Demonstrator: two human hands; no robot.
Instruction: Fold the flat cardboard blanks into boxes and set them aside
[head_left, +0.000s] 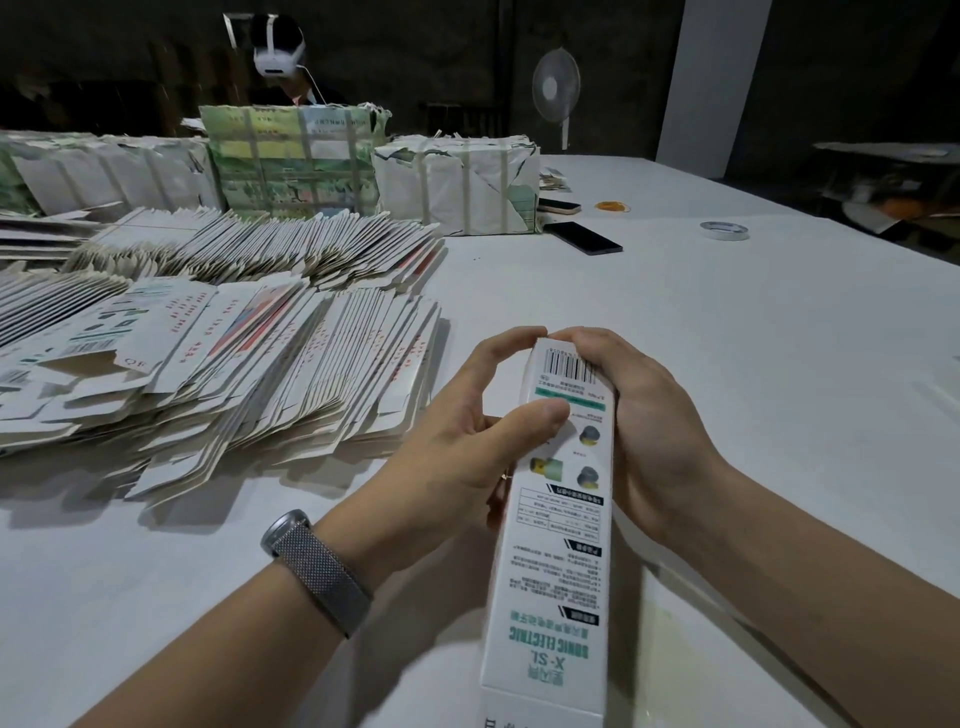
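A long white box (556, 551) with green print and a barcode lies lengthwise between my hands, its far end pointing away from me. My left hand (467, 441) grips its left side, thumb across the printed face and index finger curled over the far end. My right hand (649, 431) wraps the right side, fingertips meeting the left index at the far end. To the left, flat cardboard blanks (249, 364) lie fanned out in large overlapping stacks on the white table (727, 364).
Wrapped bundles (457, 182) of blanks stand at the back of the table. A dark phone (589, 238), a tape roll (723, 229) and rubber bands (613, 207) lie at the far right. Another person with a headset (278, 49) sits behind the bundles. A fan (556, 88) stands further back.
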